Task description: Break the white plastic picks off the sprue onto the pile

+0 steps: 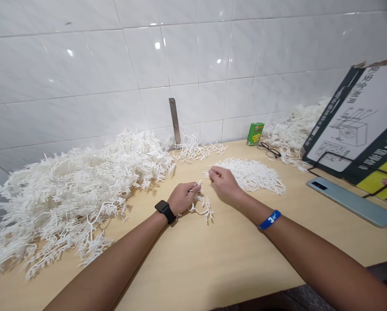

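My left hand (184, 196), a black watch on its wrist, is closed around a white branching plastic sprig (201, 209) whose twigs hang out below the fingers. To its right, my right hand (224, 181) is held with thumb and fingers pinched together; whatever may be between them is too small to make out. Just beyond that hand lies a flat pile of small white pieces (254, 175). A large tangled heap of white branching sprigs (83, 185) spreads over the left side of the table.
Against the tiled wall stand a metal strip (174, 121), more bare sprigs (196, 149) and a green box (255, 134). Glasses (269, 150) lie near it. A phone (350, 201) rests on the table (180, 268) before a printed carton (352, 121). Another white heap (293, 129) sits behind.
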`<state>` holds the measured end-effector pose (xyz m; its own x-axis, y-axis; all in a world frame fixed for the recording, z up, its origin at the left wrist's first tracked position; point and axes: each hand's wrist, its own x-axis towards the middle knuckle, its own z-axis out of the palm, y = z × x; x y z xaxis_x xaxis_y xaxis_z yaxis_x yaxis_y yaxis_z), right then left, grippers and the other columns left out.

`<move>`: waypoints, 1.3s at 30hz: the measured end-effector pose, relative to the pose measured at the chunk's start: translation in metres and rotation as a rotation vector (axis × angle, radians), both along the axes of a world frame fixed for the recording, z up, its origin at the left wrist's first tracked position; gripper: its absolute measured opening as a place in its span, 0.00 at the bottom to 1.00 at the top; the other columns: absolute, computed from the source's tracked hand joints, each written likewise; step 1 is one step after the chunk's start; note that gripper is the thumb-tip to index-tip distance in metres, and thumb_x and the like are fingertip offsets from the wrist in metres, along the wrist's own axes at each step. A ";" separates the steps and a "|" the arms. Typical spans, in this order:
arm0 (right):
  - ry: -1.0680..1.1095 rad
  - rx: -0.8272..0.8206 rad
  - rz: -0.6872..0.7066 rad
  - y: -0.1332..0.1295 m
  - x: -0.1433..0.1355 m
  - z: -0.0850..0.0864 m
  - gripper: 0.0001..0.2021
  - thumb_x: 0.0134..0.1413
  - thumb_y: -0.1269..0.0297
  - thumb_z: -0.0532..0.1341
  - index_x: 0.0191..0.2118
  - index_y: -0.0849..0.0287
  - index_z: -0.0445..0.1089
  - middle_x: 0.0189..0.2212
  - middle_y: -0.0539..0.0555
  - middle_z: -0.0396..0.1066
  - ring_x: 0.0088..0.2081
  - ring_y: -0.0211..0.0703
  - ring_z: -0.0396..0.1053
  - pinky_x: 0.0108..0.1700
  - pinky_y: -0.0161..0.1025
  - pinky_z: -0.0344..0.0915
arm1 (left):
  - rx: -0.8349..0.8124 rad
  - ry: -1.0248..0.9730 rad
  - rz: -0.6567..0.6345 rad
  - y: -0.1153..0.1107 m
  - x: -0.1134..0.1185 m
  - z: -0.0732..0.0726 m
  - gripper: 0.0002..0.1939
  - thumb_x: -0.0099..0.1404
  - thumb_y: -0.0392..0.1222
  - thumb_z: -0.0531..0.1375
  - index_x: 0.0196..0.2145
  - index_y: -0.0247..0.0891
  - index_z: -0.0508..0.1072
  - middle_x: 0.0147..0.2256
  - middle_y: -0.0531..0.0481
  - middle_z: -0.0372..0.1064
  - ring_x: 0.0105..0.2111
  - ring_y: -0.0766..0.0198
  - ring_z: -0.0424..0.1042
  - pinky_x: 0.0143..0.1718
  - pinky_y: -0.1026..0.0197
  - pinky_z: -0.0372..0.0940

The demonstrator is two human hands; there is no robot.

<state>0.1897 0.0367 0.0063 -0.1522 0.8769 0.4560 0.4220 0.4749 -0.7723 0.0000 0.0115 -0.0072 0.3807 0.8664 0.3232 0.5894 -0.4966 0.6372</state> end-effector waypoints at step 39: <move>-0.586 0.151 0.164 -0.013 -0.005 0.001 0.08 0.57 0.67 0.56 0.29 0.58 0.70 0.30 0.50 0.65 0.28 0.35 0.61 0.29 0.34 0.49 | 0.000 0.020 -0.106 0.000 0.001 0.002 0.12 0.65 0.39 0.52 0.40 0.37 0.74 0.36 0.48 0.76 0.34 0.61 0.71 0.35 0.63 0.61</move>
